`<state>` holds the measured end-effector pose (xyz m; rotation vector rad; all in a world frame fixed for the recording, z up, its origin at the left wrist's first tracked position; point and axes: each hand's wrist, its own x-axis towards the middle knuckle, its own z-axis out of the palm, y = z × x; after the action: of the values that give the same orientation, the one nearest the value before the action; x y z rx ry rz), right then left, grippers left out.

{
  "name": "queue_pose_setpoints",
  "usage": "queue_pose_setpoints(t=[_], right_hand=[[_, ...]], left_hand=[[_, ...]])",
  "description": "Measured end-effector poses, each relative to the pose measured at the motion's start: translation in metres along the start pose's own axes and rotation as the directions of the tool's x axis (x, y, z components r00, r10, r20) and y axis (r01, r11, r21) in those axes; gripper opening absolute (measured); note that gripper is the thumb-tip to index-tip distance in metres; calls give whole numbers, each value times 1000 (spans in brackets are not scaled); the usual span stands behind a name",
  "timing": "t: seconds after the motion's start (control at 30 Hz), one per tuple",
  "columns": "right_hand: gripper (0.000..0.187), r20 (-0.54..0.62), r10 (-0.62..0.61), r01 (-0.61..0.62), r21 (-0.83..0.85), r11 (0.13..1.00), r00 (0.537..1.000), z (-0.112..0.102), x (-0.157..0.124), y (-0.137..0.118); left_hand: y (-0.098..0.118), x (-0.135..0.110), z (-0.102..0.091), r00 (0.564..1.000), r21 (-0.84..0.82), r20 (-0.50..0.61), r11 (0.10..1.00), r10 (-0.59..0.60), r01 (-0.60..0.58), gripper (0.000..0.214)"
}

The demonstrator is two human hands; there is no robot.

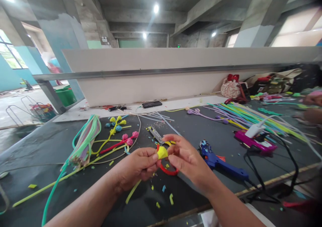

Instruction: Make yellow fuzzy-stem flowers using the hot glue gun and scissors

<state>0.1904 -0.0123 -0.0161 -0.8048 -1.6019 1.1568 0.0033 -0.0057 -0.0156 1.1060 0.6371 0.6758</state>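
Observation:
My left hand [137,166] pinches a small yellow foam piece [162,152] at the end of a yellow-green strip [132,191] that runs down under the hand. My right hand [184,158] curls its fingers round the same yellow piece from the right. Both hands hover just above the dark table [55,143]. Scissors with red handles [161,143] lie right behind and below the hands. A blue glue gun [221,161] rests close to the right hand.
A bundle of pastel strips [84,143] and finished foam flowers [118,126] lie left. Long coloured strips [251,118] and a pink glue gun [254,141] with black cables lie right. A phone [152,104] sits by the white board. Another person's hands [312,108] show far right.

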Motion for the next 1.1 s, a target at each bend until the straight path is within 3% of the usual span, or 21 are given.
queue_pose_setpoints(t=[0.07,0.13,0.23,0.33,0.5,1.1], right_hand=[[20,-159,-97,77,-129,989,983,-1,-1,3],[6,-240,-243,153,-340,928,940,-1,-2,6],[7,-206,-430,250,-567,785,879,4,-2,8],[10,-180,-538,312,-649,694,823,9,0,8],[11,-180,-567,296,-705,644,804,12,1,6],[10,-161,-561,287,-728,623,812,15,-2,8]], left_hand=[[1,1,-2,996,-31,-50,997,74,-75,25],[1,3,-3,990,-59,-92,992,109,-115,25],[-2,6,-3,986,-79,-123,989,112,-122,24],[-5,8,-1,987,-80,-128,990,102,-113,25],[-7,9,3,986,-59,-134,992,103,-112,27],[-7,6,3,990,-57,-120,995,70,-77,25]])
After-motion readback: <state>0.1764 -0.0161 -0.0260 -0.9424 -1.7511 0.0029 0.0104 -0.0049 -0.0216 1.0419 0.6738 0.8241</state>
